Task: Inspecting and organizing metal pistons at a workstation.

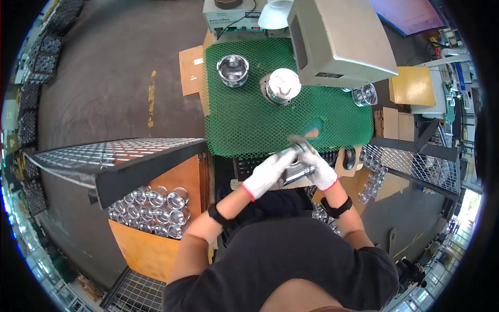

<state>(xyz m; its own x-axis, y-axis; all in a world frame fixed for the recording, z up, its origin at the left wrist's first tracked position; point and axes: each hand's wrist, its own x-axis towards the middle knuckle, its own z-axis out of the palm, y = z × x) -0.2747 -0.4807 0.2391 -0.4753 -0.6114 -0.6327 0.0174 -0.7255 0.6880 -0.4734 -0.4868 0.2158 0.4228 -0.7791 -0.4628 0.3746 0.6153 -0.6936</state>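
Observation:
Both my hands wear white gloves with red cuffs. Between them, above the near edge of the green mesh mat (239,122), is a shiny metal piston (297,173), partly covered by the fingers. My left hand (269,173) is closed on its left side, and my right hand (320,170) grips it from the right. The fingertips are slightly smeared by motion. Farther back on the mat, a piston (232,72) shows its hollow side. Beside it another piston (283,85) stands crown up on a small round base.
A beige boxy device (348,44) overhangs the mat's back right, with a piston (365,95) beside it. A keyboard (246,167) and mouse (349,158) lie at the near edge. Several pistons (156,210) fill a mesh-sided cart (148,171) at left; more are at right.

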